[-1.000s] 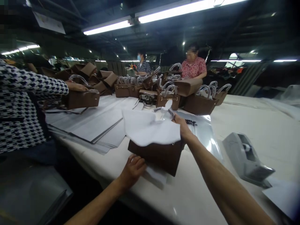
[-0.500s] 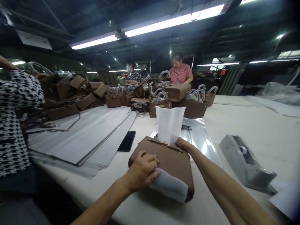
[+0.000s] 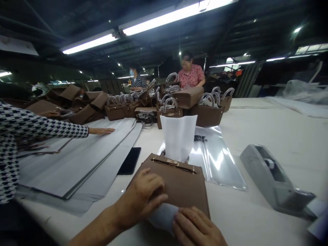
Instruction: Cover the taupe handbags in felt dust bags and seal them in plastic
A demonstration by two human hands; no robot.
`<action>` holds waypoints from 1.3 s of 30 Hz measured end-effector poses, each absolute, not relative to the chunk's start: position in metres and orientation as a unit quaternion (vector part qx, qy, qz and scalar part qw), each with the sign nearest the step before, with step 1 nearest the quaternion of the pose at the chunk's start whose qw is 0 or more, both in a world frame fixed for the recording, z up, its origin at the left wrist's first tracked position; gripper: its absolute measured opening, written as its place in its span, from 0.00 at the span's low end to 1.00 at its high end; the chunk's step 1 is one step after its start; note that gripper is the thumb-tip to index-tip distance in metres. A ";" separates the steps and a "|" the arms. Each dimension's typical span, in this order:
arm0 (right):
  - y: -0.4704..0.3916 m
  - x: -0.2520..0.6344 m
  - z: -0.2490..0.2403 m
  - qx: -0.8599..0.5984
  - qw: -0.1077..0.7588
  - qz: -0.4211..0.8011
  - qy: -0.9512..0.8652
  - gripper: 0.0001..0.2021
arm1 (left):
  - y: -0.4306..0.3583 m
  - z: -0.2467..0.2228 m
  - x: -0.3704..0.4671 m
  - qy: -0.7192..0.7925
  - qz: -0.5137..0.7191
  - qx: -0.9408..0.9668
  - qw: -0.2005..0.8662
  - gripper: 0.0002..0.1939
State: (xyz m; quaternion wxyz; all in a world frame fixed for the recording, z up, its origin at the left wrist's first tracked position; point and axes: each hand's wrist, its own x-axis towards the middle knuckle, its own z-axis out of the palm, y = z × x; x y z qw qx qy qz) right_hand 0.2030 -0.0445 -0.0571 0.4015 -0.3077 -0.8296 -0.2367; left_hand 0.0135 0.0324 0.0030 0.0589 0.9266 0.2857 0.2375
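Note:
A brown handbag with a gold clasp lies on its side in front of me, its base toward me. A white wrapping sheet is folded over its near end, and a white sheet stands up beyond the clasp. My left hand rests on the bag's left part, fingers bent but apart, thumb by the folded white sheet. At the near right end, my right hand presses closed fingers on that folded sheet. The bag's near edge is partly hidden by both hands.
A grey tape dispenser stands at right. Clear plastic bags lie behind the handbag. A black phone and stacked white sheets are at left, where a co-worker's hand reaches. Several brown handbags line the back.
My right hand has come from the bag's far side to the folded sheet at its near end. The view has shifted. A co-worker's arm now stretches over the stacked sheets.

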 end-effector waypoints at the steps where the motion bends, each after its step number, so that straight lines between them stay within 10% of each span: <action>1: -0.042 0.204 -0.059 -0.314 0.414 -0.232 -0.822 0.12 | 0.044 0.018 0.022 0.289 0.245 0.925 0.034 0.06; 7: -0.039 0.204 -0.056 -0.327 0.455 -0.191 -0.806 0.09 | 0.156 0.101 0.123 0.336 0.293 0.878 -0.175 0.27; 10: -0.041 0.203 -0.053 -0.360 0.451 -0.152 -0.803 0.13 | 0.181 0.109 0.161 0.321 0.182 0.922 -0.119 0.19; 17: -0.045 0.200 -0.057 -0.396 0.431 -0.073 -0.808 0.19 | 0.071 0.070 0.096 0.064 0.135 0.979 -0.137 0.10; 27: -0.049 0.212 -0.056 -0.435 0.393 -0.009 -0.810 0.08 | 0.020 -0.037 0.050 0.157 0.341 0.917 -0.133 0.07; 39: -0.048 0.222 -0.061 -0.546 0.474 0.195 -0.662 0.02 | 0.027 -0.031 0.050 0.048 0.328 0.929 -0.165 0.08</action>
